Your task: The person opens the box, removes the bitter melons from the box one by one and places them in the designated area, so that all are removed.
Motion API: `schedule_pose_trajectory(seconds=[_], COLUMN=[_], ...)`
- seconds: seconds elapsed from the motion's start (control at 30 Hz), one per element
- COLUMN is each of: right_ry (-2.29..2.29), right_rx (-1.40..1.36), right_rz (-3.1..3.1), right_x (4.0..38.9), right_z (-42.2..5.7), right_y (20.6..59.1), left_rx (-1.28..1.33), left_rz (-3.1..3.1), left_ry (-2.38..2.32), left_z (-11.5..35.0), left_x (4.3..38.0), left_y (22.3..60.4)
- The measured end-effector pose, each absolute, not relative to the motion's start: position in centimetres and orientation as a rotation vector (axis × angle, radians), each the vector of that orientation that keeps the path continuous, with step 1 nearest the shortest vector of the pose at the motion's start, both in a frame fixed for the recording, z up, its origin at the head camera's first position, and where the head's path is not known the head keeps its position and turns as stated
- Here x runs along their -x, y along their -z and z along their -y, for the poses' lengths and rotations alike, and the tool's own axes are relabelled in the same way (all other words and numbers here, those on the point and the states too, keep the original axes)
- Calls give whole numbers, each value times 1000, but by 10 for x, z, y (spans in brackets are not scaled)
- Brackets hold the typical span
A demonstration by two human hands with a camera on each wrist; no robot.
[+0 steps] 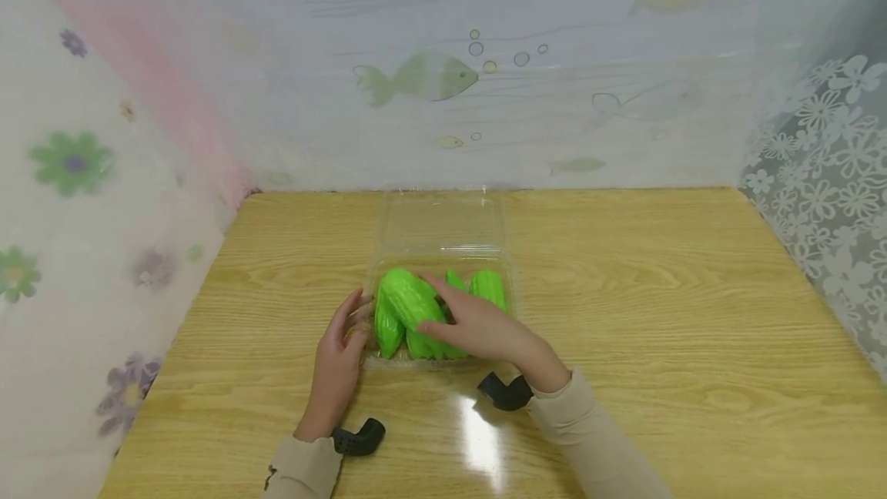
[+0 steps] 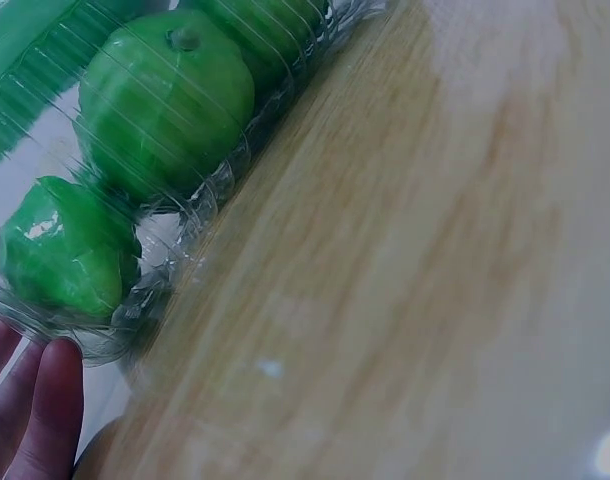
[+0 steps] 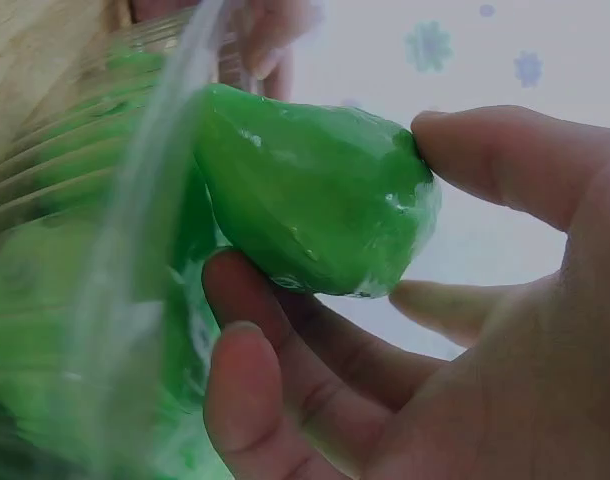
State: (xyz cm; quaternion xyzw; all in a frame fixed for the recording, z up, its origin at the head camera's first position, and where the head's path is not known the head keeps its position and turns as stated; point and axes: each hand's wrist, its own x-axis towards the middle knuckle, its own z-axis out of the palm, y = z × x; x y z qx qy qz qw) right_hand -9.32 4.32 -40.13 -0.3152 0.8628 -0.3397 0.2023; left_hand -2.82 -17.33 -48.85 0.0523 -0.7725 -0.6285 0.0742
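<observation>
A clear plastic clamshell box [image 1: 513, 295] stands on the table with its lid [image 1: 443, 226] folded back, away from me. Several bright green, ridged toy gourds lie inside, one gourd [image 1: 489, 288] at the right end and another [image 1: 389, 329] at the left. My right hand [image 1: 478, 326] grips a larger green gourd [image 1: 409, 297] that lies slanted over the others; in the right wrist view its thumb and fingers are around this gourd [image 3: 315, 190]. At the box's left side rests my left hand [image 1: 336, 364], its fingers [image 2: 55, 410] touching the plastic wall.
Wood-grain table [image 1: 658, 314] surrounds the box. Black curved pieces [image 1: 360, 437] are at both wrists, beside the beige sleeves [image 1: 301, 468]. A curtain [image 1: 416, 152] with fish prints hangs behind the table, and flowered sheets hang at both sides.
</observation>
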Motion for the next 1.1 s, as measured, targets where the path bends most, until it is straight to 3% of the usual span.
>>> schedule_pose_trajectory(seconds=[1.1], right_ry=[1283], right_rx=[687], right_rz=[-2289], right_x=[120], right_z=[-105], right_y=[382], left_rx=[-170], left_rz=[2331], left_ry=[1872], left_z=[171], left_x=[26], left_y=[484])
